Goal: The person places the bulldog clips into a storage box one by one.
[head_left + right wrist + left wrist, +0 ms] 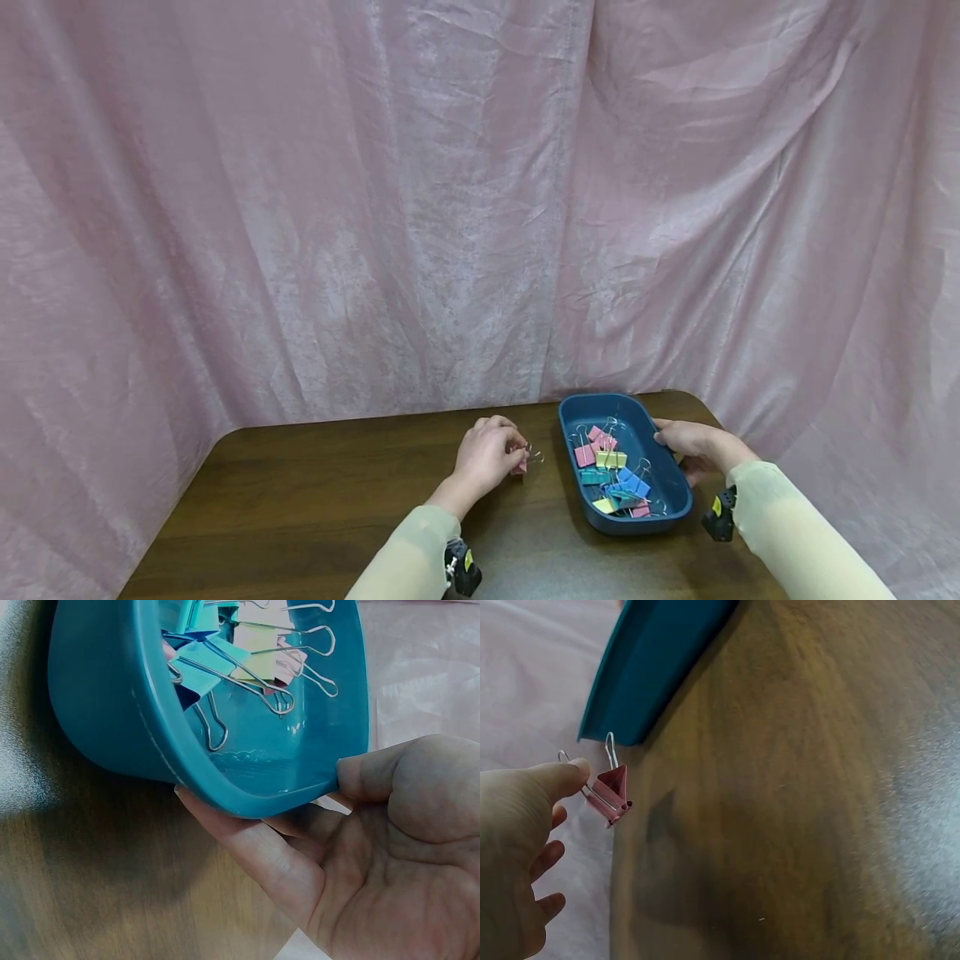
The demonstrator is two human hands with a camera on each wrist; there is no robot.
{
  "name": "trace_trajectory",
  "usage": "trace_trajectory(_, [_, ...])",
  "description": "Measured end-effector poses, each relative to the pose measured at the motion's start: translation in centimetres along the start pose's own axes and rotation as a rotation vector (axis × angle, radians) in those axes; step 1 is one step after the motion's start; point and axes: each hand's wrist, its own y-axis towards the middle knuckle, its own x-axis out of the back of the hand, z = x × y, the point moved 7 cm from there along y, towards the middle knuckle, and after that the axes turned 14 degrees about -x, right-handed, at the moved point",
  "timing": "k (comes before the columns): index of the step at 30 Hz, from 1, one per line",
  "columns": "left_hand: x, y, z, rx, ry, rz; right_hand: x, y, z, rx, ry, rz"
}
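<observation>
My left hand (487, 454) pinches a pink binder clip (519, 468) over the table, left of the bin. In the left wrist view the thumb lies on one wire handle of that binder clip (609, 798), and its other handle stands up free. My right hand (693, 446) grips the right side of a blue plastic bin (671, 492), thumb at the rim and fingers along the outer wall, as the right wrist view shows. Inside the bin lie pink, yellow, blue and teal binder clips, such as the yellow binder clip (611, 459), bunched toward its left and near side.
The brown wooden table (337, 500) has rounded far corners. Behind it hangs a pink velvet curtain (420, 208), close along the table's far edge. The bin stands near the table's right end.
</observation>
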Motion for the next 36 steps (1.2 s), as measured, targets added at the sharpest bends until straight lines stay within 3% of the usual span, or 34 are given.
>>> trace_trajectory(13, [1.7, 0.7, 0.1, 0.024, -0.029, -0.011, 0.0, 0.4, 0.0, -0.006, 0.002, -0.006])
trace_trajectory(28, [4.6, 1.2, 0.1, 0.040, -0.068, -0.046, 0.0, 0.0, 0.2, -0.001, 0.019, -0.006])
trace_trajectory(36, [5.7, 1.8, -0.2, 0.022, -0.063, -0.073, 0.0, -0.3, 0.3, 0.005, 0.010, -0.007])
